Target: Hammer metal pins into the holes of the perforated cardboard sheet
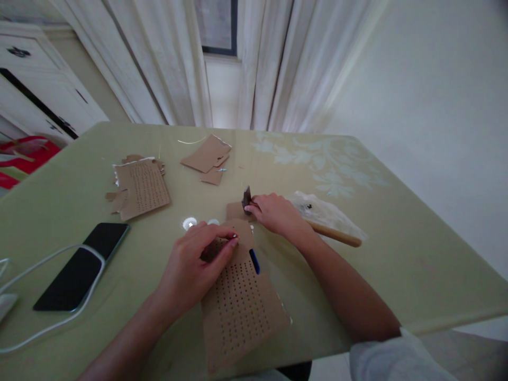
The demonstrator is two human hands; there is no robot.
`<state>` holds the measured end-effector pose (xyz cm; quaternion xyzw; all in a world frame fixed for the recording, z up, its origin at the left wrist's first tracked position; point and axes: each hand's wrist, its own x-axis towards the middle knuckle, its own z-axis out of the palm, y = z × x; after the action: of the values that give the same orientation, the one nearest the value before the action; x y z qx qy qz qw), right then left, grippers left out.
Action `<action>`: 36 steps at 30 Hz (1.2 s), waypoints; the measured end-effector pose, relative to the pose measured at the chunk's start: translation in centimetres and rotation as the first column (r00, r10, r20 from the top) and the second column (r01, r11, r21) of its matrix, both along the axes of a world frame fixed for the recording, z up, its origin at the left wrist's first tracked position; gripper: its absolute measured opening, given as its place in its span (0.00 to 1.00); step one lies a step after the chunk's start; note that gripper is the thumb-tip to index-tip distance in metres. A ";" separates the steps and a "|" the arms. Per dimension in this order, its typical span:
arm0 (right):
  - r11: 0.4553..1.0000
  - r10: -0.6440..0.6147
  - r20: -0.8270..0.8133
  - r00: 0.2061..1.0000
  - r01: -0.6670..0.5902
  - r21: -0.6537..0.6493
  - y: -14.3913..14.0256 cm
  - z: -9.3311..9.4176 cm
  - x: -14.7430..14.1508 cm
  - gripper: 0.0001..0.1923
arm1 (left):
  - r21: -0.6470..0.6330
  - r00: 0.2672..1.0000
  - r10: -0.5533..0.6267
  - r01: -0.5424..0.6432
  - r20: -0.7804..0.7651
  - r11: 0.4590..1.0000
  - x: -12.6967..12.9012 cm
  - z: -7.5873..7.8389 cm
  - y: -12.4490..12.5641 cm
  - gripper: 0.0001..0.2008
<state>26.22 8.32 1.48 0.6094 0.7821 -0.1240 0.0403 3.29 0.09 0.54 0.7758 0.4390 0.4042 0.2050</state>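
Note:
Under my hands lies a brown cardboard piece point(254, 301) with rows of small punched holes. My left hand point(198, 259) rests over its upper part, thumb and forefinger pinched together. A tiny shiny tip shows between them, too small to name. My right hand point(278, 211) is closed around a hammer point(335, 233) close to its dark metal head, just beyond the card's top end. The wooden handle sticks out to the right beneath my wrist. A smaller cardboard piece point(234, 211) lies below the hammer head. A dark blue strip point(254, 261) shows at the card's right edge.
A black phone point(81, 267) with a white cable point(71, 317) across it lies at left. Behind it sits a punched cardboard stack point(145, 188). More cardboard scraps point(208, 153) lie farther back. A clear plastic bag point(325, 211) is beside the hammer handle on the table point(405, 254).

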 end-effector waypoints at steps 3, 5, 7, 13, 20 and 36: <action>1.000 -0.009 -0.002 1.000 0.009 0.012 0.0 -0.2 0.0 0.24 | -0.019 1.000 0.008 -0.008 -0.008 1.000 0.1 0.0 0.0 0.04; 1.000 -0.012 -0.008 1.000 0.012 0.015 0.0 -0.5 -0.1 0.23 | -0.021 1.000 0.007 -0.007 -0.010 1.000 0.1 0.0 0.1 0.04; 1.000 -0.014 -0.021 1.000 0.014 0.018 0.1 -0.6 -0.1 0.23 | -0.014 1.000 0.002 -0.003 -0.009 1.000 0.1 -0.1 0.1 0.04; 0.999 0.035 -0.137 0.990 -0.030 0.040 -0.5 2.3 0.5 0.20 | 0.035 1.000 -0.018 0.019 -0.020 0.999 -0.1 -0.5 0.2 0.04; 0.938 0.328 -0.664 0.672 -0.148 0.313 -5.8 8.8 1.9 0.11 | 0.058 0.999 -0.044 0.043 0.015 0.997 0.3 -0.5 0.1 0.03; 0.945 0.319 -0.439 0.840 -0.247 0.213 -7.6 8.9 0.7 0.09 | 0.012 0.998 -0.055 0.056 -0.038 0.998 0.3 -0.7 0.1 0.06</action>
<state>26.89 0.73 10.42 0.4402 0.8569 -0.2016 -0.1770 3.57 0.23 -0.13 0.7965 0.4184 0.3865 0.2028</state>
